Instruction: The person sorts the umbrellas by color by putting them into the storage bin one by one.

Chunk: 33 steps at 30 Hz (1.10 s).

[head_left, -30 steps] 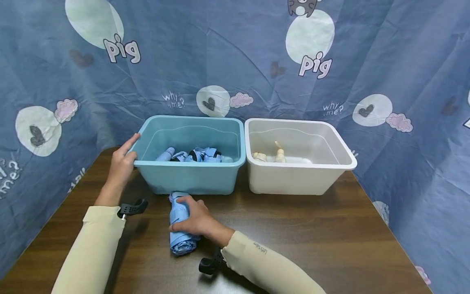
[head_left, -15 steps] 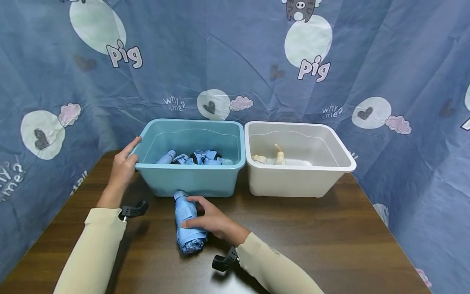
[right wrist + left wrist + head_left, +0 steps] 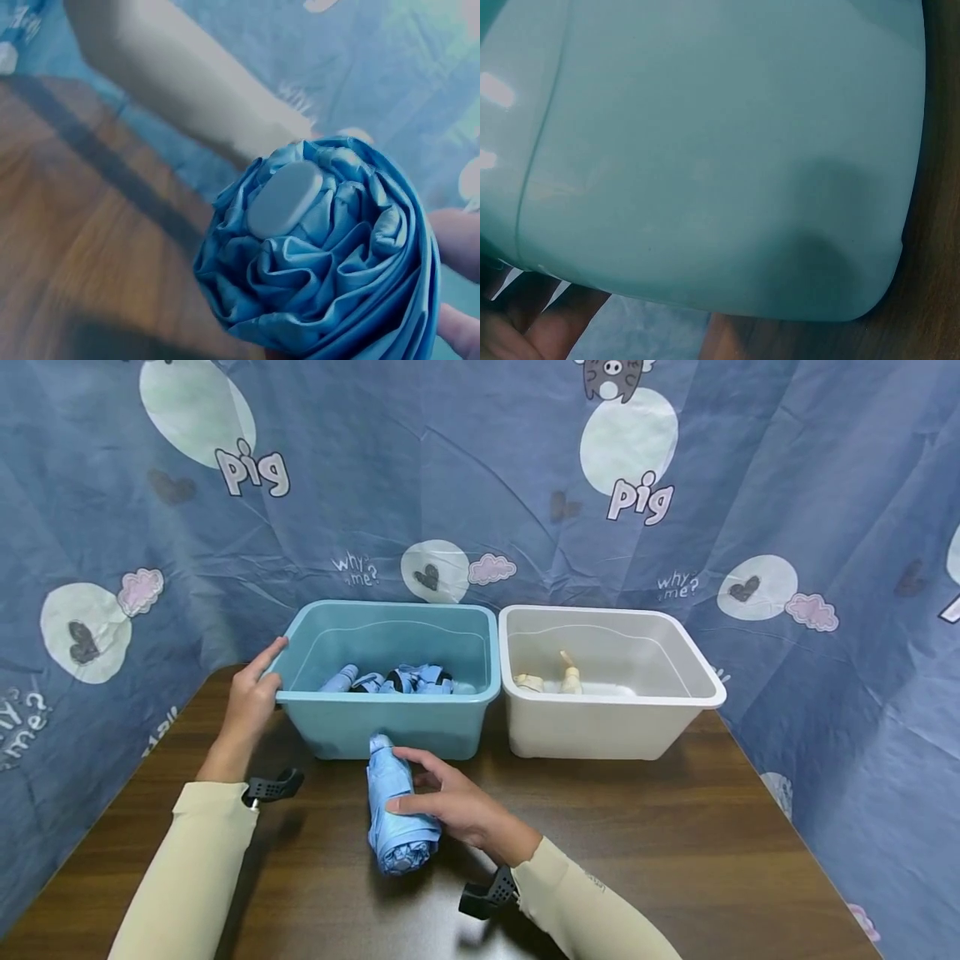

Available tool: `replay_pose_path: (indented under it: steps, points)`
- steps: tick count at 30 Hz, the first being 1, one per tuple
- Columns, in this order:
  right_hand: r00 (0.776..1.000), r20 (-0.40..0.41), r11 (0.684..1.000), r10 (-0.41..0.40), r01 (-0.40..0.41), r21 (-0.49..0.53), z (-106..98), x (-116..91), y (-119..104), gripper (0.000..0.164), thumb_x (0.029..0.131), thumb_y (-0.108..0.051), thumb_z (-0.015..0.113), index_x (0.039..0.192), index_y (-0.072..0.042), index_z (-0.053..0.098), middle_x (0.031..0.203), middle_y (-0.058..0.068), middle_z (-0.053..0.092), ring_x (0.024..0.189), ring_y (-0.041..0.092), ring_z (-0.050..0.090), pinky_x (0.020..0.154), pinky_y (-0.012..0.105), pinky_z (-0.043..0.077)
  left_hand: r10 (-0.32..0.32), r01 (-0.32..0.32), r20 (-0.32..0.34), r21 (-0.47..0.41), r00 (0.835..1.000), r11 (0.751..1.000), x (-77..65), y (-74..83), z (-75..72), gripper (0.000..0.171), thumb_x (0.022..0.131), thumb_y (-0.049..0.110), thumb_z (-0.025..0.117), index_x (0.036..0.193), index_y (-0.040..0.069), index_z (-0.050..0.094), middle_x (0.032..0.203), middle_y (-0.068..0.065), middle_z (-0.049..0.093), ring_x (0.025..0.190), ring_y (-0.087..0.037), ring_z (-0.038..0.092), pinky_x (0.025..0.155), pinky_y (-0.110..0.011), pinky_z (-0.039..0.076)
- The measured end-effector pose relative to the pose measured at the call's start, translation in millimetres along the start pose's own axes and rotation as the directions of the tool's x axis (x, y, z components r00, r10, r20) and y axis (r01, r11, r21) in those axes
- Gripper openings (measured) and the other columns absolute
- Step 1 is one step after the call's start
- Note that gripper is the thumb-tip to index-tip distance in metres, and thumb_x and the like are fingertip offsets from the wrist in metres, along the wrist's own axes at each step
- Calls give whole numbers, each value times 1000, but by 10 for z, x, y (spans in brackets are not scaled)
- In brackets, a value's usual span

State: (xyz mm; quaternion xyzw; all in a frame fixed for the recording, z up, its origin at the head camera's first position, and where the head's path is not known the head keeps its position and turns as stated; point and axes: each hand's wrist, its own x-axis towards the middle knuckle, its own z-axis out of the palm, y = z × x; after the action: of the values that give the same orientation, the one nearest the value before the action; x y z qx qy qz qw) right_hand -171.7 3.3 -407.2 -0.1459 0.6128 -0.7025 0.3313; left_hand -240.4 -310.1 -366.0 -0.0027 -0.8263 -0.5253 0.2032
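My right hand (image 3: pixel 468 806) grips a rolled-up light-blue folding umbrella (image 3: pixel 390 793) from its right side, thumb across the top. Its narrow tip overlaps the front wall of the blue bin (image 3: pixel 390 727), and a shadow lies under its near end. The right wrist view shows that end close up: pleated blue fabric around an oval grey knob (image 3: pixel 286 199). My left hand (image 3: pixel 251 697) holds the blue bin's left rim, with its fingers (image 3: pixel 562 315) showing along the bin's edge in the left wrist view. Inside the bin lie several blue rolled things (image 3: pixel 405 679) with black parts, half hidden by the front wall.
A white bin (image 3: pixel 600 727) stands right beside the blue one, with a few cream-coloured things (image 3: pixel 572 680) in it. Both stand at the back of a dark wooden table (image 3: pixel 660 843). A printed blue cloth (image 3: pixel 480 460) hangs directly behind them.
My right hand has closed further on the umbrella and moved it rightward, with its tip now higher against the bin's front. My left hand has stayed on the rim.
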Motion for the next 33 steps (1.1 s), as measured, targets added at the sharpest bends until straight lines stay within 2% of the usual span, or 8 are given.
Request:
replay_pose_path:
  steps: [7,13,18,23,27,33]
  points:
    - [1000,26,1000,-10,11,-10,-48,-285,-243,60,87,-16,70,138,-40,50,136,14,37,116,34,46,85,45,49,-3,3,-9,7,1000,1000,-3,-3,8,60,90,4,32,150,13,37,154,-10,31,142,-26,26,111,-45,22]
    - [999,37,995,-27,30,-100,-65,-487,-457,51,87,-21,70,134,-38,56,134,9,42,118,32,44,88,44,49,3,-3,-1,-7,1000,1000,3,-13,12,60,90,4,33,149,13,37,154,-10,31,142,-26,26,111,-44,22]
    - [997,46,989,-64,70,-131,-69,-583,-708,52,86,-22,71,134,-35,57,134,10,43,117,32,47,89,43,49,7,-7,-1,-3,1000,1000,12,-14,10,60,90,4,32,150,13,37,155,-10,30,142,-26,26,111,-44,22]
    - [995,14,989,-98,99,-105,-62,-551,-965,50,86,-21,71,133,-32,58,130,14,48,110,30,55,85,43,51,6,-6,1,-2,1000,1000,6,-13,-11,60,91,4,32,150,13,36,155,-10,30,142,-28,26,111,-49,22]
    - [989,-62,988,-136,130,-87,-87,-443,-1138,41,91,-25,66,131,-28,60,131,12,49,107,29,57,81,41,51,5,-5,7,-9,1000,1000,5,-12,-15,60,91,4,32,150,13,36,155,-12,30,142,-31,26,111,-52,21]
    - [969,-179,981,-171,151,-118,-209,-225,-1399,33,94,-27,62,126,-26,64,136,6,45,111,30,53,81,38,50,4,-4,3,-2,1000,1000,21,-24,-14,60,90,3,32,150,13,37,154,-11,32,140,-30,28,109,-47,25]
